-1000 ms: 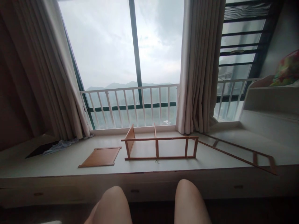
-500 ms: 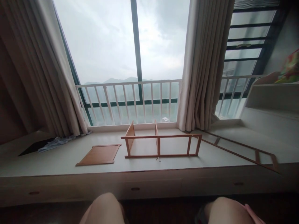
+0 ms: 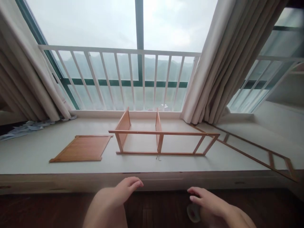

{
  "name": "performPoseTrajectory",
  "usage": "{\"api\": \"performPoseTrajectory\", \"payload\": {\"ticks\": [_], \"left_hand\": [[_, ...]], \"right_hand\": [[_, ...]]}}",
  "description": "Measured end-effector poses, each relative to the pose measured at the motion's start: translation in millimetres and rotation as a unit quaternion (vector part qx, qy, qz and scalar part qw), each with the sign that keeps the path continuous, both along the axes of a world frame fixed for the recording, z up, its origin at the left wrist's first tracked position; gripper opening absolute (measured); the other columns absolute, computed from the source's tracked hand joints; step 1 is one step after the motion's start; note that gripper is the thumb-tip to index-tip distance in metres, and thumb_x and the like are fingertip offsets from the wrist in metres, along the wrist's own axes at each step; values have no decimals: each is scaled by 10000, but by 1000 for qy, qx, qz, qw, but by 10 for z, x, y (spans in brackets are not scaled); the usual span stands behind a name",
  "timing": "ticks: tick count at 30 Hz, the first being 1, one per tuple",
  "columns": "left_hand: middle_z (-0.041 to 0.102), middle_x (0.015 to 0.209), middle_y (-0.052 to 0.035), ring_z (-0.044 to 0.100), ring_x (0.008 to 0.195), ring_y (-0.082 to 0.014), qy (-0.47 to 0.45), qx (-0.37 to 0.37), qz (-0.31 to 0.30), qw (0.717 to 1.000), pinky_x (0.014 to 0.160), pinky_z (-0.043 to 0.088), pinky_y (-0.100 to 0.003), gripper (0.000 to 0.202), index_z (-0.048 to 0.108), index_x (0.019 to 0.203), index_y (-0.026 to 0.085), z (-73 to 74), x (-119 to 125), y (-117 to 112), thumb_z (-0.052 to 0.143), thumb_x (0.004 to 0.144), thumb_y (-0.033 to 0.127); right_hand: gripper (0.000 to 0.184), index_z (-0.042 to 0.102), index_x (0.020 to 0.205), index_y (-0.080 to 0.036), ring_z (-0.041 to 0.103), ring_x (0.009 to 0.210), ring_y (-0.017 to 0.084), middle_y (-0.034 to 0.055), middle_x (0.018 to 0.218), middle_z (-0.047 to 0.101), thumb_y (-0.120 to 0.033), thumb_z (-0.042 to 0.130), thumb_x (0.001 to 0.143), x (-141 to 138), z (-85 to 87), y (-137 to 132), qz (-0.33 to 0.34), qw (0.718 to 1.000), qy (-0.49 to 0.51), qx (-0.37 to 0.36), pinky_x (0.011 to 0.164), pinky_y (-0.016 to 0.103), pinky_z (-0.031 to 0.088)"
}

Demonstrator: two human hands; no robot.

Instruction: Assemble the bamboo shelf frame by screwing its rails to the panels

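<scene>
My left hand (image 3: 128,188) is over my left knee, its fingers stretched out and slightly bent, holding nothing. Above the right knee hovers or rests my right hand (image 3: 204,198); its fingers are extended and empty. Ahead of both, on the white window ledge, a brown wooden frame (image 3: 160,142) lies with two upright panels (image 3: 123,125) joined to it, pointing towards the window. Small thin metal pieces, perhaps hex keys (image 3: 158,157), lie at its near edge. To the left, a loose wooden panel (image 3: 82,148) lies flat. A ladder-like wooden side frame (image 3: 248,148) lies to the right.
The ledge (image 3: 142,166) ends in a front edge above a dark wooden floor (image 3: 149,209). Behind it runs a white railing (image 3: 118,50) before the window. Beige curtains (image 3: 228,63) hang on both sides. Crumpled pale cloth (image 3: 26,128) lies far left.
Both hands have come into view over my knees, where only the knees showed before. My view has tilted downward and come closer to the ledge. The wooden parts have stayed in place.
</scene>
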State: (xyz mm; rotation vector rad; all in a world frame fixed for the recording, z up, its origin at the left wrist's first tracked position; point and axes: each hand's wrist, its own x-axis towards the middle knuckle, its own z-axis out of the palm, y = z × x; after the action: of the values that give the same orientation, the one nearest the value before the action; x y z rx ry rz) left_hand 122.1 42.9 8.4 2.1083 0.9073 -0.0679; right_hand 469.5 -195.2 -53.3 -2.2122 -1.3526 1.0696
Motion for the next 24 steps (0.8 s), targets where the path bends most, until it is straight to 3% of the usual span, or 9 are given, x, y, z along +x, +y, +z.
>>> {"api": "performPoseTrajectory", "payload": {"ticks": [2, 4, 6, 7, 9, 12, 14, 20, 24], "left_hand": [[710, 891, -7, 638, 857, -203, 31, -18, -147, 988, 768, 466, -288, 352, 713, 896, 256, -54, 526, -1, 415, 864, 441], [688, 768, -15, 621, 754, -209, 87, -7, -268, 959, 664, 440, -291, 242, 706, 805, 244, -96, 969, 72, 504, 788, 377], [646, 678, 7, 583, 629, -164, 116, -70, -338, 931, 569, 395, -258, 170, 658, 731, 223, -101, 1291, 257, 494, 745, 261], [613, 628, 17, 547, 573, -145, 97, -83, -332, 934, 539, 371, -248, 177, 631, 719, 217, -97, 1406, 386, 457, 752, 227], [503, 556, 30, 437, 524, -121, -19, -1, -274, 961, 515, 313, -246, 163, 544, 659, 199, -108, 1564, 669, 440, 782, 224], [390, 563, 31, 341, 552, -106, -176, 117, -185, 960, 560, 294, -255, 255, 391, 597, 182, -246, 1694, 990, 435, 842, 240], [376, 583, 30, 335, 568, -106, -233, 163, -134, 949, 578, 288, -266, 279, 346, 613, 185, -392, 1753, 1065, 422, 876, 242], [515, 768, -9, 457, 736, -151, -190, 226, -30, 955, 646, 342, -287, 176, 456, 757, 200, -666, 1927, 1038, 419, 923, 245], [570, 974, -40, 498, 942, -201, -155, 223, -32, 962, 787, 406, -326, 129, 548, 981, 223, -744, 1950, 1107, 458, 892, 199]], "right_hand": [[329, 704, 1020, -236, 636, 944, 222, 48, 1030, 704, -450, 562, 814, -175, 203, 473, 98, 994, 55, 5, 817, 317, 467], [318, 687, 961, -222, 617, 848, 182, 27, 919, 699, -445, 470, 894, -236, 328, 920, 85, 992, 28, 90, 750, 290, 441], [284, 661, 888, -204, 587, 778, 157, 14, 829, 677, -434, 494, 894, -213, 333, 1314, 73, 987, -25, 141, 706, 273, 406], [263, 650, 863, -203, 572, 734, 147, 4, 783, 662, -433, 524, 880, -187, 292, 1483, 88, 985, -46, 141, 682, 266, 388], [224, 630, 881, -218, 526, 650, 129, -22, 690, 613, -423, 539, 876, -137, 156, 1754, 100, 982, -85, 136, 624, 254, 343], [176, 591, 930, -234, 509, 634, 124, -39, 672, 590, -393, 574, 858, -89, -53, 1997, 104, 978, -126, 129, 603, 247, 307], [171, 571, 929, -242, 519, 637, 126, -43, 678, 596, -383, 602, 838, -69, -128, 2077, 112, 978, -134, 112, 592, 246, 292], [175, 546, 912, -254, 571, 685, 150, -38, 730, 632, -388, 624, 830, -31, -173, 2192, 132, 975, -154, 92, 599, 254, 289], [197, 567, 843, -252, 601, 718, 167, -35, 736, 654, -440, 625, 839, -21, -210, 2256, 130, 973, -177, 76, 606, 264, 296]]}}
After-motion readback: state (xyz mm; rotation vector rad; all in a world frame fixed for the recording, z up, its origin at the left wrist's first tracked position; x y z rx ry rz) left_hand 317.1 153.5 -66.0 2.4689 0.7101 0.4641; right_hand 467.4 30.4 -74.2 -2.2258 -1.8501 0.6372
